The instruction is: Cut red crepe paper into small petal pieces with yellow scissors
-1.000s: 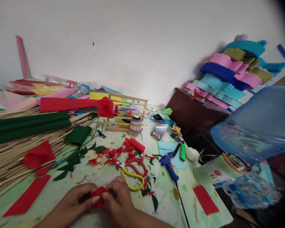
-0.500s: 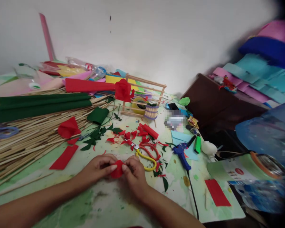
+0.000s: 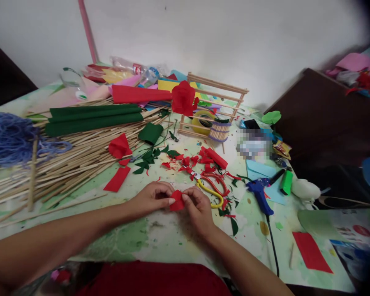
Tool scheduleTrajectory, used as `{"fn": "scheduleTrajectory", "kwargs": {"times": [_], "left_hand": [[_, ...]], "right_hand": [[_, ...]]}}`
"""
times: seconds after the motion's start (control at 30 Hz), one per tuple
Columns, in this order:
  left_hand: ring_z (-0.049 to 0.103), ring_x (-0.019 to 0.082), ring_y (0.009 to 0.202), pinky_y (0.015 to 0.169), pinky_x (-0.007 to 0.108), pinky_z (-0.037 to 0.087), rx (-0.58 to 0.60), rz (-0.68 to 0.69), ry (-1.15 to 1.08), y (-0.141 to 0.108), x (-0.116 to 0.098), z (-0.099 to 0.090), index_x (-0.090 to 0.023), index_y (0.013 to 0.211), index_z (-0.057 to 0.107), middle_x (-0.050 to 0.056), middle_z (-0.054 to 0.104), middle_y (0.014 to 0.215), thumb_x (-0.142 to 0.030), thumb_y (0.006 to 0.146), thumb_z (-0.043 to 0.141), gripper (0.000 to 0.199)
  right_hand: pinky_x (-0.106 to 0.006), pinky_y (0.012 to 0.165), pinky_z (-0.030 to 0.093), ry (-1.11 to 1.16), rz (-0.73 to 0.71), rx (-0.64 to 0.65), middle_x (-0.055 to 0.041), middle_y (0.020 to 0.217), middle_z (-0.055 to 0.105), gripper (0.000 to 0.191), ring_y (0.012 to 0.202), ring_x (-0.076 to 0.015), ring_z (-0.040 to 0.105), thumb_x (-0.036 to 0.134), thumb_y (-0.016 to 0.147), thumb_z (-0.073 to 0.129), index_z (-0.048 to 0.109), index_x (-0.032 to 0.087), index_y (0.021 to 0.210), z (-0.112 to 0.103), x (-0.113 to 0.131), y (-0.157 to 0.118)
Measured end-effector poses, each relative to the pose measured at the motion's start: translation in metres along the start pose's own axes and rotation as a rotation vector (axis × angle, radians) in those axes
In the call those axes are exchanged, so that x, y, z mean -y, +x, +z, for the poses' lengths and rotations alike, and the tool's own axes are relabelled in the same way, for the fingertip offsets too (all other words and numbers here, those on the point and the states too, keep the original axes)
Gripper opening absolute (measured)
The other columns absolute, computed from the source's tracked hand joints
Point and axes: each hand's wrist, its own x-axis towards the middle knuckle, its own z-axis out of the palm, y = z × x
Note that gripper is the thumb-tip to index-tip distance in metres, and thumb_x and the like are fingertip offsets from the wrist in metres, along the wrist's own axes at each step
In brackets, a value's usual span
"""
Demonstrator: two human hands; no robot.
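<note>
Between my two hands is a small red crepe paper petal (image 3: 176, 200). My left hand (image 3: 156, 198) pinches its left side between thumb and fingers. On the right edge, my right hand (image 3: 200, 205) pinches it the same way. Just beyond the right hand lie scissors (image 3: 214, 190) with yellow and red handles, among red paper scraps (image 3: 206, 161). To the left of the hands rests a red paper strip (image 3: 117, 179), below a folded red paper piece (image 3: 119, 146). Green paper leaves (image 3: 147, 158) are scattered farther up.
A stick frame (image 3: 217, 81) stands at the back beside a red paper flower (image 3: 183, 98). Bamboo sticks (image 3: 80, 166), rolled green paper (image 3: 94, 119) and blue yarn (image 3: 10, 137) fill the left. On the right are a blue glue gun (image 3: 260, 195) with its cord, a green marker (image 3: 286, 183) and another red strip (image 3: 312, 252).
The camera view has shifted, so the table and hands appear farther right and slightly higher. Both hands keep their pinch on the red petal. More yarn and my red clothing now show.
</note>
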Motion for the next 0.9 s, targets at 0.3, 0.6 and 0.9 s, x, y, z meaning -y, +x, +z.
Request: {"fn": "scheduleTrajectory", "kwargs": {"times": [0.3, 0.6, 0.9], "left_hand": [[0.057, 0.015, 0.072, 0.067, 0.027, 0.046, -0.032, 0.101, 0.120, 0.000, -0.004, -0.002, -0.014, 0.070, 0.061, 0.005, 0.061, 0.076, -0.034, 0.082, 0.057, 0.024], [0.060, 0.018, 0.080, 0.074, 0.029, 0.046, -0.328, 0.247, 0.511, 0.009, -0.009, -0.033, -0.017, 0.074, 0.064, 0.006, 0.065, 0.082, -0.030, 0.088, 0.050, 0.024], [0.058, 0.026, 0.101, 0.089, 0.040, 0.042, -0.774, 0.116, 1.086, 0.011, -0.026, -0.133, -0.016, 0.099, 0.067, 0.011, 0.068, 0.103, -0.036, 0.091, 0.034, 0.040]], "right_hand": [[-0.029, 0.069, 0.042, 0.016, -0.076, -0.031, -0.0019, 0.076, 0.059, 0.010, 0.074, -0.0157, 0.054, 0.024, 0.086, 0.054, 0.063, 0.020, 0.083, -0.006, 0.000, 0.001], [-0.029, 0.066, 0.042, 0.027, -0.082, -0.049, -0.0005, 0.071, 0.055, 0.011, 0.070, -0.0151, 0.053, 0.025, 0.086, 0.053, 0.062, 0.020, 0.082, -0.014, -0.003, 0.003], [-0.027, 0.065, 0.042, 0.015, -0.097, -0.050, -0.0007, 0.070, 0.056, 0.012, 0.069, -0.0150, 0.054, 0.024, 0.086, 0.052, 0.062, 0.019, 0.081, -0.014, -0.002, 0.004]]}}
